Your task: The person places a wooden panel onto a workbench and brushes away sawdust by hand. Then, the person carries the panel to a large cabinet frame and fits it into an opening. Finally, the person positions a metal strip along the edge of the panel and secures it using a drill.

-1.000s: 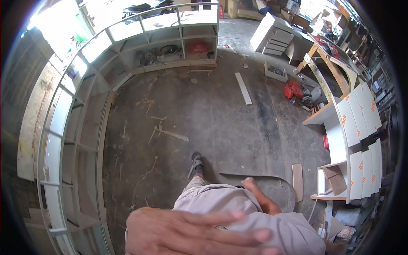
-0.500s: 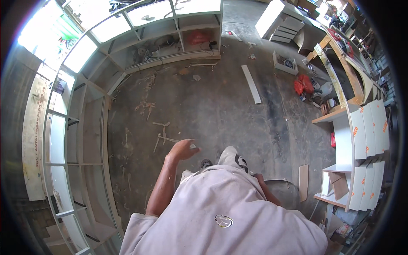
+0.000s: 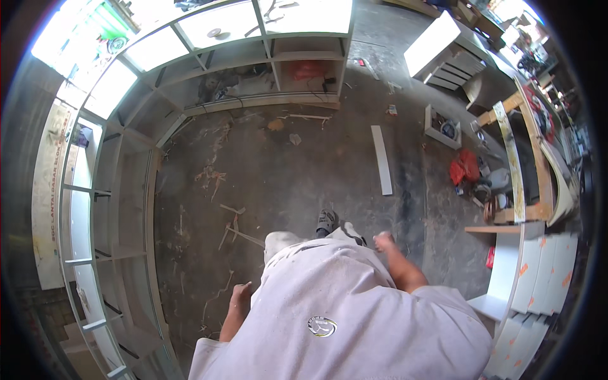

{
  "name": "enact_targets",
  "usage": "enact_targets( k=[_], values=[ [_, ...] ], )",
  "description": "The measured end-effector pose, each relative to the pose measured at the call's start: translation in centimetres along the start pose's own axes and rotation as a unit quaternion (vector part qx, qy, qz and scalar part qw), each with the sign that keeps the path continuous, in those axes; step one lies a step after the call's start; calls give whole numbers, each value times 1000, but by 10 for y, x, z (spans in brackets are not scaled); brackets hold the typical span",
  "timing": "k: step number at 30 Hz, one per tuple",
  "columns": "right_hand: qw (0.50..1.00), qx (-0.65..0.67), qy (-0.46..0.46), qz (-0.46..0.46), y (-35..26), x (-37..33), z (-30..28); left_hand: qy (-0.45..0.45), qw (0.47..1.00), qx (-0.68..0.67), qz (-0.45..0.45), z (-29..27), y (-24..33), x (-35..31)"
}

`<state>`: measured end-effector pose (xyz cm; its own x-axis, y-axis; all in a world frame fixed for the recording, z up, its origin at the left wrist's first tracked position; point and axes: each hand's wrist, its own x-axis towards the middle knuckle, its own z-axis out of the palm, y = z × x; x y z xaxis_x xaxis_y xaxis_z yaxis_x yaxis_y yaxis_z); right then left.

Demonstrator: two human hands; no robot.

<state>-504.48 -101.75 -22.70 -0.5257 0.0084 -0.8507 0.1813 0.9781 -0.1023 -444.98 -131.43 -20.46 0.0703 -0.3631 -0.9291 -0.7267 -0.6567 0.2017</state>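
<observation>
My left hand point(image 3: 239, 297) hangs low beside my shirt, over the concrete floor point(image 3: 304, 171). Its back faces up, and the fingers are mostly hidden. My right hand point(image 3: 384, 242) is held out ahead on the other side, close to my trouser leg, with its fingers curled in and nothing showing in them. Neither hand touches a thing that I can see. One dark shoe point(image 3: 326, 220) shows between the hands. Nearest to the left hand are thin wood strips point(image 3: 235, 228) lying on the floor.
Long white cabinet frames point(image 3: 152, 209) line the left and far sides. Ahead lies a white board strip point(image 3: 381, 159). To the right are an open white box point(image 3: 443, 126), a red plastic bag point(image 3: 465, 167), a wooden frame point(image 3: 532, 164) and stacked white panels point(image 3: 544, 272).
My left hand has swung back toward my body, while my right hand has come forward into view. A shoe now shows ahead, and the floor strips sit farther left in view.
</observation>
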Motion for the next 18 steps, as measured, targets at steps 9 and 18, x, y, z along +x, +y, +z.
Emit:
enact_targets(
  k=[9, 18],
  values=[
    [982, -13, -10, -187, -306, 77, -124, -4, 985, 61, 163, 119, 293, -26],
    [955, -184, -65, -224, -484, 106, -157, 26, 997, 11, 72, 147, 431, 108]
  ],
)
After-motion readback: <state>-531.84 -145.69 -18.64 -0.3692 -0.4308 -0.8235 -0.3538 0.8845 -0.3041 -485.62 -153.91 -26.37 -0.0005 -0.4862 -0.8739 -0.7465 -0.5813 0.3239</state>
